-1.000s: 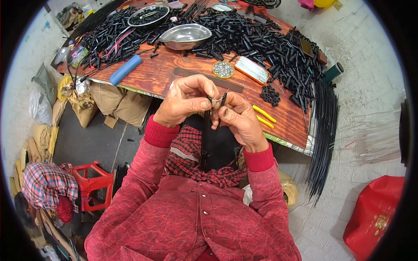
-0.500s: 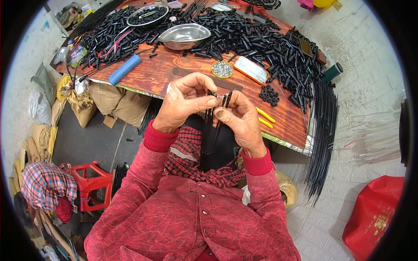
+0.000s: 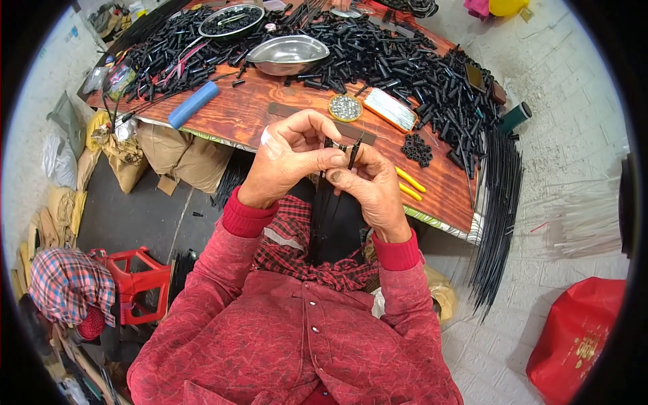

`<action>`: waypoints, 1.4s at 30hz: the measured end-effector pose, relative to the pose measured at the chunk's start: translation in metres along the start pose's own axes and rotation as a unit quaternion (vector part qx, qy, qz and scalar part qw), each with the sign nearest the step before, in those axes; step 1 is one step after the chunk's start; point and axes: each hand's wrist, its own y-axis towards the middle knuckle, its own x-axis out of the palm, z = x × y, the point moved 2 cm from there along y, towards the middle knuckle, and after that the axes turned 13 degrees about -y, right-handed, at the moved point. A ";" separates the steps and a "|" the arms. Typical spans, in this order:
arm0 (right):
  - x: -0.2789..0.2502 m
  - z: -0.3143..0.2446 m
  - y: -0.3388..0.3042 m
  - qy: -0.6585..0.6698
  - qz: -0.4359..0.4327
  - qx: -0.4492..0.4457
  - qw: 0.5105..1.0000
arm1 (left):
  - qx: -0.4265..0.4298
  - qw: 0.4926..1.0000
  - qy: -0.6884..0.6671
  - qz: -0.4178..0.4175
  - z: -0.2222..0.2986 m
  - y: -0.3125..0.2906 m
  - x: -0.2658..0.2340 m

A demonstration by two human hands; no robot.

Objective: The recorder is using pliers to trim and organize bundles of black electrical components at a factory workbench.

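Over the near edge of the table, my left hand (image 3: 287, 162) and my right hand (image 3: 371, 189) meet in front of my body. Between them are thin black rods (image 3: 352, 155), held upright with their tips showing above the fingers. My right thumb and fingers pinch the rods. Thumb and forefinger of my left hand close on a small dark piece at the rod tops, mostly covered by the fingers. White tape is stuck on the back of my left hand. Yellow-handled pliers (image 3: 410, 183) lie beside my right hand.
Black tubes (image 3: 398, 67) heap across the wooden table (image 3: 243, 101), around a metal bowl (image 3: 287, 52). A round dish of small metal pieces (image 3: 345, 107), an orange-rimmed tray (image 3: 390, 109), black rings (image 3: 417, 150) and a blue roll (image 3: 194, 105) lie nearer. Black rods (image 3: 496, 223) overhang the right edge.
Both hands stay together at nearly the same spot, with the rod tips slightly shifted and closer together. At the far table edge, what looks like another person's fingers has appeared by a round dish.
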 end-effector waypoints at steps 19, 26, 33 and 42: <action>0.016 -0.009 -0.020 -0.014 0.006 0.014 1.000 | 0.072 0.996 0.001 -0.049 0.012 -0.013 0.005; 0.012 -0.004 -0.014 0.049 -0.011 0.015 0.999 | 0.010 0.998 0.037 -0.049 0.021 -0.009 0.010; 0.017 0.000 -0.007 0.120 0.005 0.003 0.993 | 0.025 0.996 0.068 -0.056 0.018 0.001 0.006; 0.013 0.011 -0.008 0.086 0.029 0.005 0.996 | 0.013 0.998 0.064 -0.025 0.011 0.005 0.000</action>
